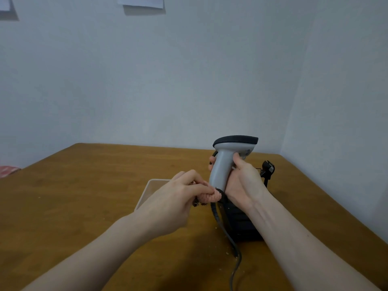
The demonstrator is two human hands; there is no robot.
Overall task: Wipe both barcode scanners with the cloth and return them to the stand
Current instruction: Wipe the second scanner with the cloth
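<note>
My right hand (243, 181) grips the handle of a grey barcode scanner (226, 156) with a black top, held upright above the table. Bunched in my left hand (176, 198) is a pink cloth (211, 196), pressed against the bottom of the scanner's handle where its black cable (224, 232) comes out. A black stand (241, 223) sits on the table under my right wrist, mostly hidden. Behind my right hand a black device on an arm (268, 169) shows; I cannot tell if it is the second scanner.
A clear shallow tray (151, 190) lies on the wooden table (84, 196) behind my left hand. Crumbs dot the table near the cable. White walls close the back and right sides. A red-checked fabric (8, 170) shows at the far left.
</note>
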